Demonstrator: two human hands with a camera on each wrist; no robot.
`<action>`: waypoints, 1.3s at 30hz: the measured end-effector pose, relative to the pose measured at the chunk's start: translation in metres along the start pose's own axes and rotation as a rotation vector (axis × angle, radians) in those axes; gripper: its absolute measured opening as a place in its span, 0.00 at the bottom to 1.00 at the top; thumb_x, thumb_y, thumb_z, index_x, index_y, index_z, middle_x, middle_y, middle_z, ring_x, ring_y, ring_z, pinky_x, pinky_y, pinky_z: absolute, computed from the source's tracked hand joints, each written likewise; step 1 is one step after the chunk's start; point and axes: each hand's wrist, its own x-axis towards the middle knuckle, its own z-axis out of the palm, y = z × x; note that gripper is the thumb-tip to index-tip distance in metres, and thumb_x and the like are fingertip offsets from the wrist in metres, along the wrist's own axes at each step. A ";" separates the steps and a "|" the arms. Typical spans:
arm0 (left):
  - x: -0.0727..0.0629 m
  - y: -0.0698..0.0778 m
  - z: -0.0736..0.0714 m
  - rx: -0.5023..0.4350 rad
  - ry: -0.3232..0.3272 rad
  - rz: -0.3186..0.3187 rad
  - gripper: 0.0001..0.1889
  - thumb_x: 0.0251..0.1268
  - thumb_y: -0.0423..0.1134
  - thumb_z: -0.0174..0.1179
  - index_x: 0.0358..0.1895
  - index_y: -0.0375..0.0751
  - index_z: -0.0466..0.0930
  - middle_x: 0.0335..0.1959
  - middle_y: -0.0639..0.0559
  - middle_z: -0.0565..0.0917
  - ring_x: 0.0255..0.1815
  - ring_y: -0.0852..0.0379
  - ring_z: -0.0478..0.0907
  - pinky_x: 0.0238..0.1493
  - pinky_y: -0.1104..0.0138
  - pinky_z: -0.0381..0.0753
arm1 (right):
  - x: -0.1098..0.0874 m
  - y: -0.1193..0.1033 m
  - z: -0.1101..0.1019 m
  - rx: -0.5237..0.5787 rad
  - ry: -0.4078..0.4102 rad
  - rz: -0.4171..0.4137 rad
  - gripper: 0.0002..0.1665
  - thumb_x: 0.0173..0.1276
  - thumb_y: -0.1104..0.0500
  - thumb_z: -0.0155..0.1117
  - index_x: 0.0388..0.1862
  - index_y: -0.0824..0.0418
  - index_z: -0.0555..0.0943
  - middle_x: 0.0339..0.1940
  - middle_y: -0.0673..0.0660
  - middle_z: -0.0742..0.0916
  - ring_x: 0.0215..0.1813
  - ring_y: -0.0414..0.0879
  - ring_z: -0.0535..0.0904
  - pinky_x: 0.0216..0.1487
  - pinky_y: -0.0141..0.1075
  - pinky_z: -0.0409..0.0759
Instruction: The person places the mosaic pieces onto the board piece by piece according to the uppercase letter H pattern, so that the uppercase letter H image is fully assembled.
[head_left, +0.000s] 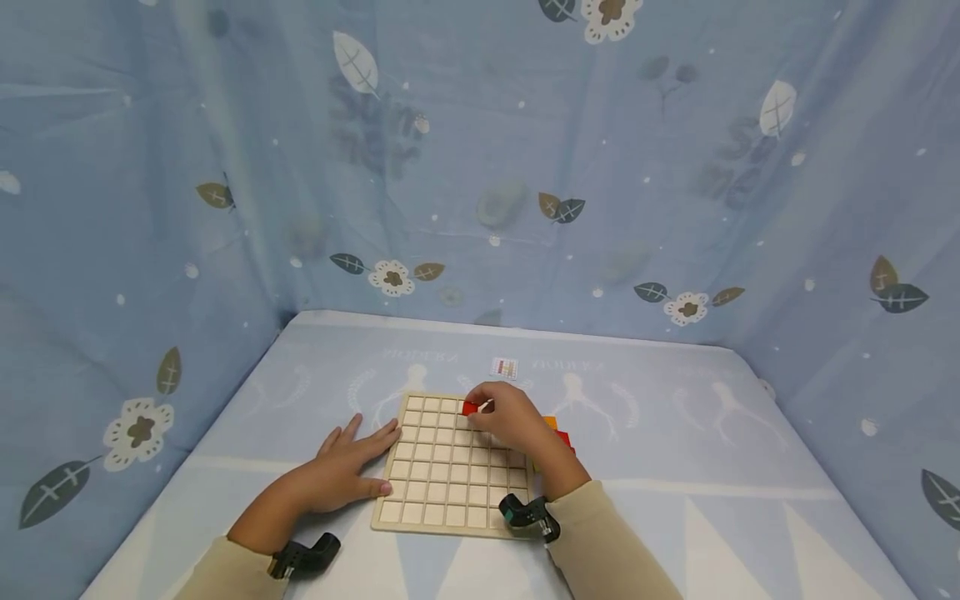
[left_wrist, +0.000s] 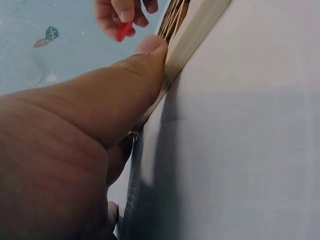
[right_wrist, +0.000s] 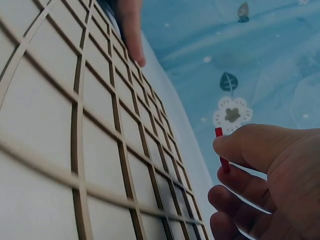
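Observation:
A square wooden grid board (head_left: 440, 472) with rows of shallow cells lies on the table. My right hand (head_left: 512, 417) pinches a small flat red tile (head_left: 470, 408) between thumb and finger over the board's far side. In the right wrist view the red tile (right_wrist: 222, 150) stands on edge in the pinch, apart from the grid. My left hand (head_left: 341, 471) lies with its fingers spread at the board's left side, the thumb (left_wrist: 150, 47) touching the wooden edge. More red tiles (head_left: 564, 439) and a yellow-orange tile (head_left: 551, 422) show beside the board, partly hidden by my right wrist.
A small printed card (head_left: 505, 367) with a coloured grid lies beyond the board. Blue patterned cloth (head_left: 487, 167) hangs behind the table and along both sides. A pale patterned cloth (head_left: 675, 467) covers the tabletop.

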 end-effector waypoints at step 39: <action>-0.004 0.007 -0.003 0.070 -0.032 -0.006 0.74 0.32 0.72 0.80 0.86 0.50 0.50 0.88 0.51 0.47 0.85 0.26 0.25 0.77 0.29 0.27 | 0.021 -0.017 0.052 -0.180 0.041 0.041 0.15 0.76 0.56 0.67 0.59 0.52 0.87 0.49 0.53 0.82 0.40 0.45 0.76 0.41 0.40 0.78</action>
